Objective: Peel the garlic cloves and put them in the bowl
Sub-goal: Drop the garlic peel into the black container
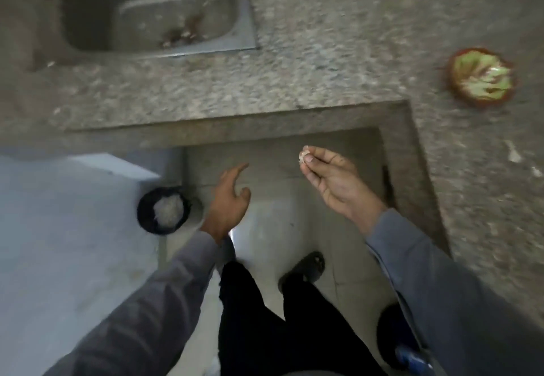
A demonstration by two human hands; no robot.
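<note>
My right hand [329,178] is raised over the floor in front of the counter corner, its fingertips pinched on a small pale garlic piece [303,156]; whether it is clove or skin is too blurred to tell. My left hand [229,199] hangs lower to the left with fingers spread and nothing in it. A red bowl [453,81] with pale green and white contents sits on the granite counter at the far right, well away from both hands.
An L-shaped granite counter [265,81] wraps around me, with a steel sink [244,22] at upper left. A black bin [144,216] holding white scraps stands on the floor left of my left hand. My legs and a sandal [309,263] are below.
</note>
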